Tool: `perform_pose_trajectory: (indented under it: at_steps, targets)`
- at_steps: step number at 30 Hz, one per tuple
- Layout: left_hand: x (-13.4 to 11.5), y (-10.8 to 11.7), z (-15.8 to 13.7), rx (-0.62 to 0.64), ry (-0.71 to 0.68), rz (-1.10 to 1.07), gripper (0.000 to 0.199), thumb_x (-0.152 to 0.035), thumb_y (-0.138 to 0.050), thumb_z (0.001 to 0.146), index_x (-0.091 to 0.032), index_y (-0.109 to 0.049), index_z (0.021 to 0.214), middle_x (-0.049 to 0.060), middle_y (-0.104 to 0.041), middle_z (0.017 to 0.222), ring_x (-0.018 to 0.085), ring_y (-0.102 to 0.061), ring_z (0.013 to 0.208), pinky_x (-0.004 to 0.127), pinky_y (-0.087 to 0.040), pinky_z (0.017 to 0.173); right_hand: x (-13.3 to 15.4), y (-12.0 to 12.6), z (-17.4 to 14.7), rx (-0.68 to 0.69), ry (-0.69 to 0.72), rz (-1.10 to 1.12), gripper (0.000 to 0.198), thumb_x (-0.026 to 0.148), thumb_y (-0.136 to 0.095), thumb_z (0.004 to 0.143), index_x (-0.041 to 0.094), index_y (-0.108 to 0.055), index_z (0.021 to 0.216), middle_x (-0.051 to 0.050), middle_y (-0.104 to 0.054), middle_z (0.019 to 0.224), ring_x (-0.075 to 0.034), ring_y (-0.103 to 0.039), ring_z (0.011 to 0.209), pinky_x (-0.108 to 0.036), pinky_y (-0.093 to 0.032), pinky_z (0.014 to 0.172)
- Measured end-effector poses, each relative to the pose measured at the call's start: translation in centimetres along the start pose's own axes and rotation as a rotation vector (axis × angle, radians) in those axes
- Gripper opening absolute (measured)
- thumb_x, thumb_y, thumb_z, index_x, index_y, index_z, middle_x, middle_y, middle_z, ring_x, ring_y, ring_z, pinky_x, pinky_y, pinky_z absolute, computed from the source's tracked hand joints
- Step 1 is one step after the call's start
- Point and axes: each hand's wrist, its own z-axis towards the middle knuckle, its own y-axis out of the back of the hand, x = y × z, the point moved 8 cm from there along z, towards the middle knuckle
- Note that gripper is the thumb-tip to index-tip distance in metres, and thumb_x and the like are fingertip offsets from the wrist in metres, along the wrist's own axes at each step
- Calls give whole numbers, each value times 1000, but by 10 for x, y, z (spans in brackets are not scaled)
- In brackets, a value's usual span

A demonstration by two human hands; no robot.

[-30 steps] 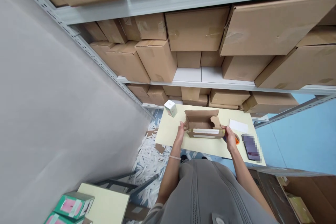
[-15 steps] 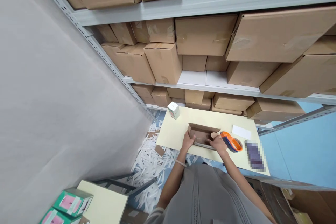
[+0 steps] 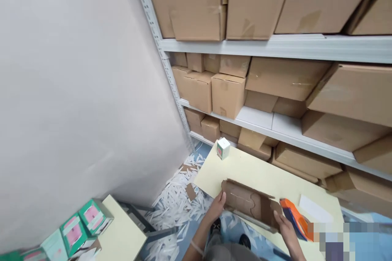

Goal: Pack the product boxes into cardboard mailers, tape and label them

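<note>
- Long cardboard carton (image 3: 239, 202), brown and matte, rectangular and open-topped, held tilted at the table's near edge; whether it touches the tabletop cannot be told.
- Inside it, a cardboard flap with a wavy, notched edge crosses the plain brown floor.
- Left grip (image 3: 217, 207): bare fingers and thumb clamped on the carton's left end wall.
- Right grip (image 3: 284, 226): clamped on the right end, fingers over the cardboard rim.
- Table (image 3: 241, 171): smooth, flat, pale yellow.
- Just right of the carton, an orange-and-blue item (image 3: 296, 219), hard and glossy-looking, with a curved outline.
- Beyond that, a flat white rectangular sheet (image 3: 316, 209).
- At the table's far left corner, a small upright white-and-green box (image 3: 223, 149).
- Behind, pale metal shelving (image 3: 275, 47) packed with square-edged, taped cardboard boxes (image 3: 228, 96).
- On the blue floor, a loose litter of thin white strips (image 3: 174, 202).
- Lower left, green-and-pink printed boxes (image 3: 73, 230) beside a smooth grey wall (image 3: 76, 89).
</note>
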Motion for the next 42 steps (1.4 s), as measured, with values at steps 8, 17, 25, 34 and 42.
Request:
perform_pose_trajectory:
  at_steps: [8,17,25,34,42]
  targets:
    - [-23,105,-60,-426,71,-163,69,-73,-50,80,-20,-70,119,10,-64,133,34,-51,132,49,-31,118,120,-73,-6,228,288,-149,59,79,-43,76,23,-59,69,-8,-69,74,-29,-64,83,-38,-49,79]
    - [13,125,-234,-1004,29,-401,67,-71,-46,87,-19,-68,123,9,-66,131,31,-52,130,47,-33,117,178,-193,-34,698,605,-355,58,79,-43,78,23,-51,64,-1,-56,60,-21,-50,65,-30,-40,61]
    - [76,46,-418,-1486,211,-786,67,-74,-58,78,-18,-71,114,10,-72,119,33,-58,124,48,-40,111,160,-310,-202,1258,916,-606,53,73,-38,83,26,-49,62,-5,-57,56,-26,-55,62,-32,-38,60]
    - [75,123,-482,-1731,117,-640,66,-64,-62,80,-15,-66,123,12,-63,133,31,-53,129,47,-37,112,183,-357,-274,1214,964,-532,53,73,-35,84,25,-36,61,3,-39,50,-17,-40,56,-29,-30,58]
    - [128,239,-514,-1716,189,-402,57,-60,-41,93,-14,-69,111,10,-72,111,26,-62,108,43,-45,103,185,-445,-320,1083,883,-512,58,79,-37,78,24,-41,59,2,-45,51,-17,-43,59,-29,-33,58]
